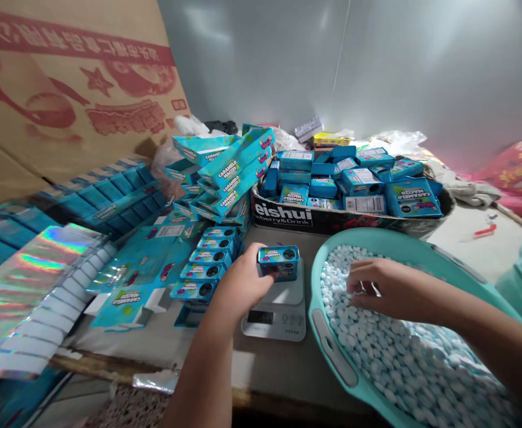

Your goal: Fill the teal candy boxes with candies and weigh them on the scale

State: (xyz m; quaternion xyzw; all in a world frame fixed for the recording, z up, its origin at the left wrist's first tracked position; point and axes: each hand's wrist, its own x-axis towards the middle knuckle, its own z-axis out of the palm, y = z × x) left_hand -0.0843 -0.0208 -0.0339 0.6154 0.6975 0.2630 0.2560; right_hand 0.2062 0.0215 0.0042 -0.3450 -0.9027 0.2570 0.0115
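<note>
My left hand (248, 278) is closed around the side of a small blue candy box (279, 255), which stands on a white kitchen scale (273, 324). A round dark opening shows in the top of the box. The scale's display is too blurred to read. To the right, my right hand (370, 285) has its fingers curled down among small white and pale blue candies (390, 351). They fill much of a turquoise basin (332, 351). My right fingertips are partly hidden, with candies at them. A row of similar boxes (205, 271) stands just left of my left hand.
Behind the scale, a black carton (305, 217) holds many blue boxes. Blue display trays (234, 172) are stacked at its left. Flattened blue cartons (127, 303), packed boxes (109, 193) and shiny printed sheets (42, 285) lie left. A large cardboard box (74, 77) stands behind them.
</note>
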